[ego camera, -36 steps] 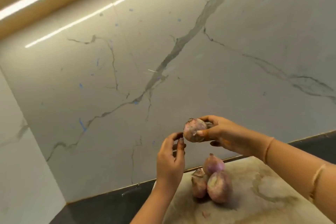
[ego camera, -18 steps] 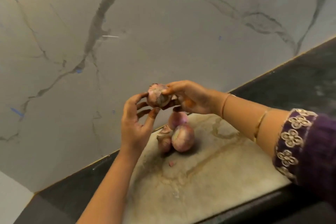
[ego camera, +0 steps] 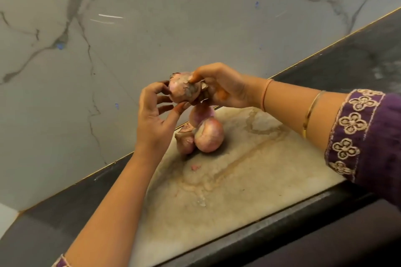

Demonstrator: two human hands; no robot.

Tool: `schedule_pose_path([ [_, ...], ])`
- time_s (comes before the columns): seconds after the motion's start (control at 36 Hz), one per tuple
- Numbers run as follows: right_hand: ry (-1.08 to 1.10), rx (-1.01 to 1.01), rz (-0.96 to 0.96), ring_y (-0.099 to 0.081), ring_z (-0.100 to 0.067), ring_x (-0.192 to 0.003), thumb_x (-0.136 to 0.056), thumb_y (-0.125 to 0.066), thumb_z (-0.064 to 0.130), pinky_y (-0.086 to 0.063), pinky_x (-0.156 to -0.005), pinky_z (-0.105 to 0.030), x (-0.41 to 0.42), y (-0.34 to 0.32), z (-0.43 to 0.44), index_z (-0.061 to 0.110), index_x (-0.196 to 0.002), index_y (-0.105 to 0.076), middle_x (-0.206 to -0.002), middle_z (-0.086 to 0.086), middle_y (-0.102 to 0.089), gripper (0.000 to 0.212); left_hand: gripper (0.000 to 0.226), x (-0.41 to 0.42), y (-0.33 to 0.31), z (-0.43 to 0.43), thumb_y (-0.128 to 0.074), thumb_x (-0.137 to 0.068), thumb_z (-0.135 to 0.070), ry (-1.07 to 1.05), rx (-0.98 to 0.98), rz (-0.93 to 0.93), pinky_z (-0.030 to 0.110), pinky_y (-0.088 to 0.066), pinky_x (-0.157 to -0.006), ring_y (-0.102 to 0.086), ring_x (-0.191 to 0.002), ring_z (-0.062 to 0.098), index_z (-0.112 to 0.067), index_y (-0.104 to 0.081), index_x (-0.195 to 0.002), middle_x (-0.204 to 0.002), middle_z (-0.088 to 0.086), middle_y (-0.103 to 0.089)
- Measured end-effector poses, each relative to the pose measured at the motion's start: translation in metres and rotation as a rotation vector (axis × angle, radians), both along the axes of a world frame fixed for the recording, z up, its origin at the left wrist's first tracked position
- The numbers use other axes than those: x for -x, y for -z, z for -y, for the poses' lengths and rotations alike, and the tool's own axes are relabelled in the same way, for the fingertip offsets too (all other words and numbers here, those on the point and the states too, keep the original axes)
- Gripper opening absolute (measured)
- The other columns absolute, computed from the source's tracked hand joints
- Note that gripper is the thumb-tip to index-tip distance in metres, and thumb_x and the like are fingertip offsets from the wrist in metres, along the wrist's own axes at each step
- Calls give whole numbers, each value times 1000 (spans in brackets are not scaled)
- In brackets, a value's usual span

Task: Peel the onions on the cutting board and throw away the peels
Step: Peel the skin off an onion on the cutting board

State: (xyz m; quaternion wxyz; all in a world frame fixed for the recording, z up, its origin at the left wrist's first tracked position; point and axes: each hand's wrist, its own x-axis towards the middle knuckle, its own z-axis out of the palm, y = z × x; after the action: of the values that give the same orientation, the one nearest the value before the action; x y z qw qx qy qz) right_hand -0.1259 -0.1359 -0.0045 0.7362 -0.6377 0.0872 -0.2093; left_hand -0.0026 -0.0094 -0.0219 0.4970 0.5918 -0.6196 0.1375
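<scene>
Now the right hand (ego camera: pixel 223 90) grips an onion (ego camera: pixel 181 92), the left hand (ego camera: pixel 153 117) pinches its side; peeling starts, and next it probably needs to catch a loose skin edge.

Grey-white marble wall (ego camera: pixel 195 17), dark veins, faint blue flecks. Thin gold strip (ego camera: pixel 325 47) along wall base. Dark stone countertop (ego camera: pixel 65 212) below.
</scene>
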Motion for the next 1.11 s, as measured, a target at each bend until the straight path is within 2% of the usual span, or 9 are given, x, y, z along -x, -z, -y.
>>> schedule_pose_path([
  [0.11,6,31,29,-49,-27,-94,-85,-49,27,-43,-79,-29,-2,2,1,6,-111,-57,-105,-19,-56,34,39,2,1,0,-70,-80,-20,21,-17,-6,23,-51,-80,-59,-99,18,-38,-44,-103,-116,2,-51],
  [0.22,26,71,62,-51,-26,-91,-69,-52,34,-43,-80,-30,-5,1,2,4,-117,-56,-106,-20,-58,57,28,-1,3,1,-66,-84,-18,16,29,58,10,-45,-78,-55,-99,4,-39,-48,-91,-115,-14,-45],
  [0.39,41,133,105,-56,-19,-82,-67,-51,36,-47,-63,-20,-3,0,1,9,-128,-50,-107,-16,-59,66,19,0,3,0,-67,-84,-24,-19,69,31,12,-48,-80,-55,-105,8,-37,-53,-86,-117,-16,-45],
  [0.47,54,101,136,-59,-16,-73,-68,-51,36,-46,-61,-21,-3,1,2,10,-127,-47,-102,-15,-59,65,12,-1,2,-1,-65,-82,-29,-40,87,-16,13,-49,-79,-55,-105,3,-33,-54,-82,-116,-15,-48],
  [0.61,2,20,187,-59,-16,-63,-70,-49,31,-45,-64,-26,0,0,4,8,-112,-59,-87,-12,-61,48,8,-2,2,0,-63,-79,-33,-71,68,-122,12,-48,-73,-60,-90,0,-27,-58,-80,-111,-16,-55],
  [0.69,-38,-15,201,-63,-19,-65,-70,-50,28,-43,-70,-30,2,2,2,16,-96,-63,-83,-9,-67,31,12,-4,3,1,-64,-79,-31,-90,70,-179,20,-50,-74,-60,-87,4,-22,-57,-77,-106,-16,-60],
  [0.86,-99,-89,175,-58,-21,-75,-69,-56,25,-43,-70,-30,1,3,0,16,-112,-55,-102,-15,-57,43,10,2,1,-2,-63,-74,-37,-79,60,-270,33,-56,-69,-64,-75,16,-30,-60,-81,-85,-3,-67],
  [0.94,-89,-5,142,-52,-19,-82,-70,-60,27,-42,-71,-29,-2,3,-4,16,-123,-49,-109,-13,-54,55,10,4,-1,-2,-66,-73,-31,-43,76,-370,35,-58,-73,-66,-77,18,-24,-62,-80,-85,0,-69],
  [1.11,55,201,102,-56,-19,-101,-77,-73,25,-53,-78,-24,-5,3,-7,24,-123,-42,-118,-7,-56,56,12,9,-3,-4,-67,-72,-31,-48,82,-374,31,-58,-70,-66,-75,17,-23,-63,-79,-81,-5,-69],
])
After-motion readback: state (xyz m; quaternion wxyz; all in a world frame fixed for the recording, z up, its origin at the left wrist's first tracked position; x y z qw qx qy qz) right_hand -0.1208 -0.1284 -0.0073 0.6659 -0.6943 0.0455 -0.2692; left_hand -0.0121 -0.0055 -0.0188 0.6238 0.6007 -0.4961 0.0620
